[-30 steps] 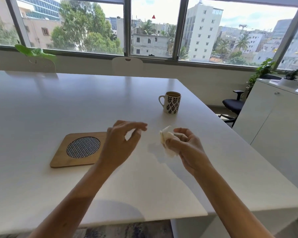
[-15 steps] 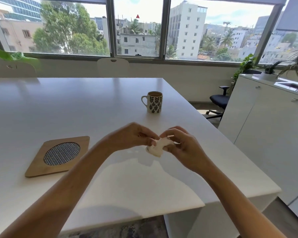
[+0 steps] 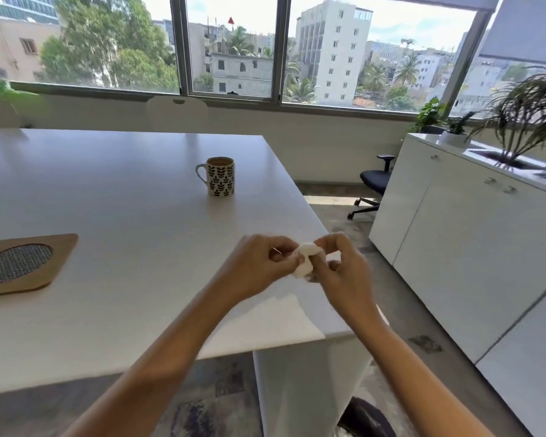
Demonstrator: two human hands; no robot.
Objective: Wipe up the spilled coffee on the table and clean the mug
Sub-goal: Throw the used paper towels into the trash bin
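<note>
A white mug (image 3: 220,176) with a black leaf pattern stands upright on the white table (image 3: 123,216), handle to the left, brown coffee inside. Nearer to me, over the table's right edge, my left hand (image 3: 259,263) and my right hand (image 3: 344,266) both pinch a small crumpled white tissue (image 3: 304,263) between their fingertips. The tissue is held above the table, well apart from the mug. I see no spilled coffee on the tabletop from here.
A wooden trivet (image 3: 22,263) with a woven round centre lies at the left. A white cabinet (image 3: 470,247) with potted plants (image 3: 524,115) stands to the right. A black office chair (image 3: 375,184) sits beyond the table's corner. White chair backs (image 3: 177,113) line the far side.
My left hand came over and took hold of the tissue that only the right hand held. The view swung right, so the mug and trivet slid leftward in the frame.
</note>
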